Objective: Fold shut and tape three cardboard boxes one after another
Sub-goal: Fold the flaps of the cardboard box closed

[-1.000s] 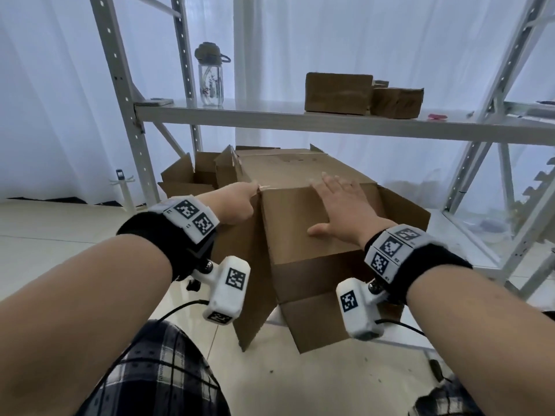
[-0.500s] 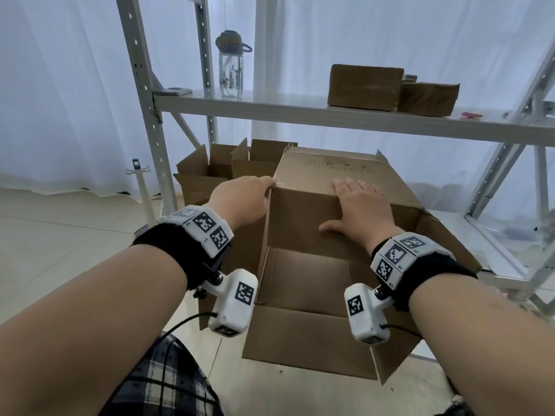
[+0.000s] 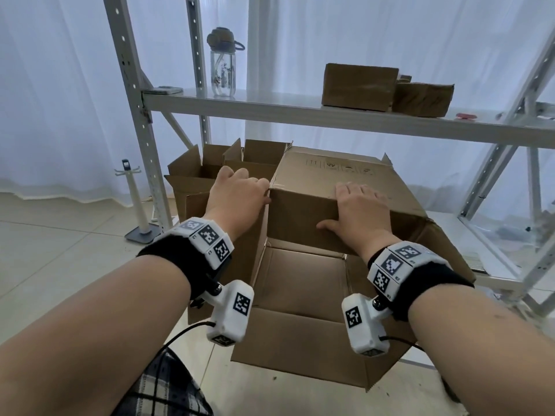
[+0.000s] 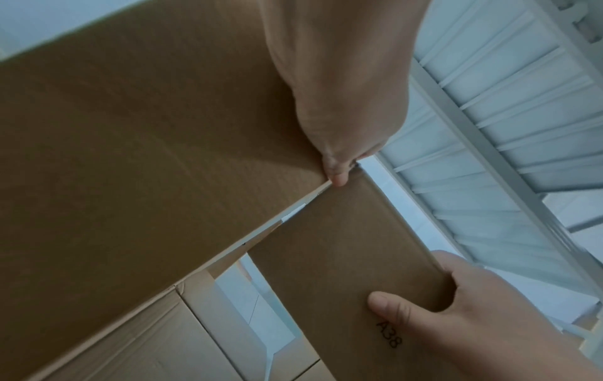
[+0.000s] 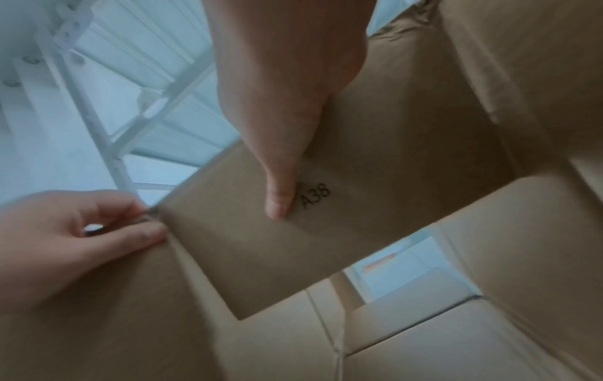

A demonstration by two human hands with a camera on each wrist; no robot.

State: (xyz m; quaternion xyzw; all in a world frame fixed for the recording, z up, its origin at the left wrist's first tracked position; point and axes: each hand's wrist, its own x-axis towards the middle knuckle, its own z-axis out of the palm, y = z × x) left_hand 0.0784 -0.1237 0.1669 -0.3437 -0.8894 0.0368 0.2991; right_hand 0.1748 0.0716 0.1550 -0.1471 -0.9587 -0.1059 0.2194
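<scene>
Head cam looks forward-down over both forearms at the box. Wrist cams sit close below, facing up — both share the "A38" flap.

Near side: the big box gapes toward the person, its cavity open between spread flaps.
Above: a shelf overhangs the box's far end.
Left: 2 open boxes crowd beside the left hand.
Left flank: an upright post stands close.
</scene>
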